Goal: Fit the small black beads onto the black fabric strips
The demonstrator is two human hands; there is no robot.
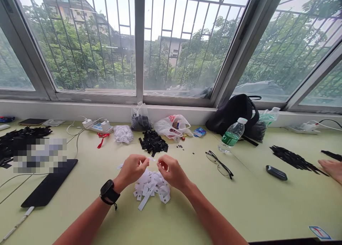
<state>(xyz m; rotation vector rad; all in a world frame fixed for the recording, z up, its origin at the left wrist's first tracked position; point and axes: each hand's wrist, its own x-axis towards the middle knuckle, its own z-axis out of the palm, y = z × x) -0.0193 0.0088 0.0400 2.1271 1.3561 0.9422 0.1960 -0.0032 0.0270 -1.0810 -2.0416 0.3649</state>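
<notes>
My left hand [135,166], with a black watch [109,191] on its wrist, pinches a small white fabric label [152,159] at its fingertips. Close to the label's other end, my right hand [172,171] has thumb and forefinger pressed together; whatever lies between them is too small to tell. Directly below both hands is a loose pile of white fabric labels [151,188], several with a small dark letter printed on them. A further white scrap [120,166] lies left of my left hand.
Behind the hands lie black strips [153,142], small dark discs [181,146] and a bag of white labels [123,134]. Glasses [220,165], a water bottle [233,135] and an earbud case [276,172] are to the right. Another person's hand [331,169] rests far right. A phone [49,182] lies left.
</notes>
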